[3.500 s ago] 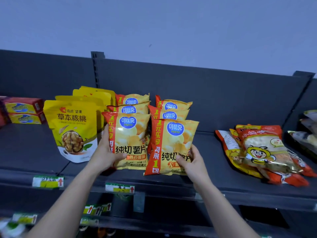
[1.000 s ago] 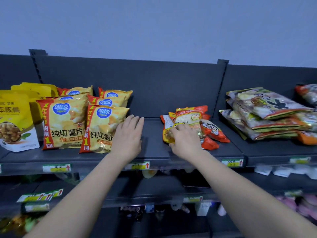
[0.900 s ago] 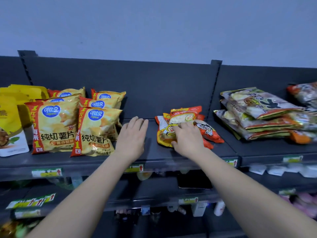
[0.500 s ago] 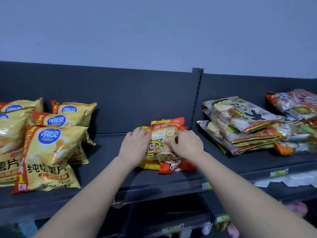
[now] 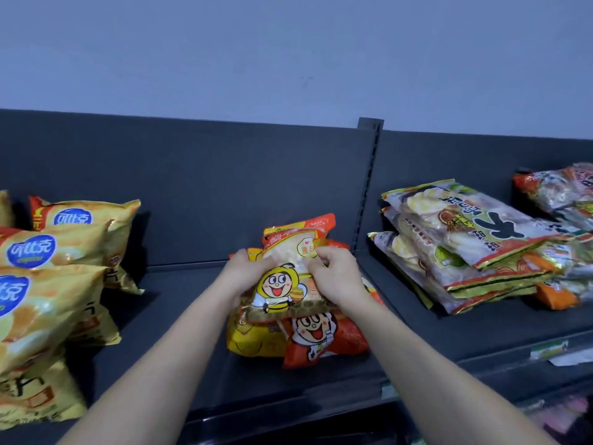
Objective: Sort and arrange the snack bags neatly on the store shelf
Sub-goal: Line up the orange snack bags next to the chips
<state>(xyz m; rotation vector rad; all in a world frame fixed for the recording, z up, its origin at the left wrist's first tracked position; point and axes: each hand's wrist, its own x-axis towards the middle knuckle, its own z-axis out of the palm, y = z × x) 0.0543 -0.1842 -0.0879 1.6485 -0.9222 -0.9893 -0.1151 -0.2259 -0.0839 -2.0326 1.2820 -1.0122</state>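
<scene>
From the head camera, both my hands have left the puffy yellow potato chip bags [image 5: 41, 303] on the left, which now stand in tidy rows. A second ago my left hand [image 5: 239, 274] lay flat on the dark grey metal shelf [image 5: 179, 316] and only my right hand [image 5: 337, 277] touched the small messy pile. Now both hands are on one bag.

That bag is the shiny see-through snack bag with the yellow bee cartoon [image 5: 282, 284]. It sits on top of the pile in the middle of the shelf, just left of the grey upright post [image 5: 369, 187]. My left fingers curl round its left edge. My right fingers pinch its right side near the top. The bag has tipped up, so its top end now points at the back wall.

Under it lie a yellow bag [image 5: 250, 342] and a red-orange bag with a laughing face [image 5: 324, 338], crooked and overlapping.

I think the chips are done and this pile is next. The flat stack of see-through cracker bags [image 5: 465, 248] past the post looks untouched.
</scene>
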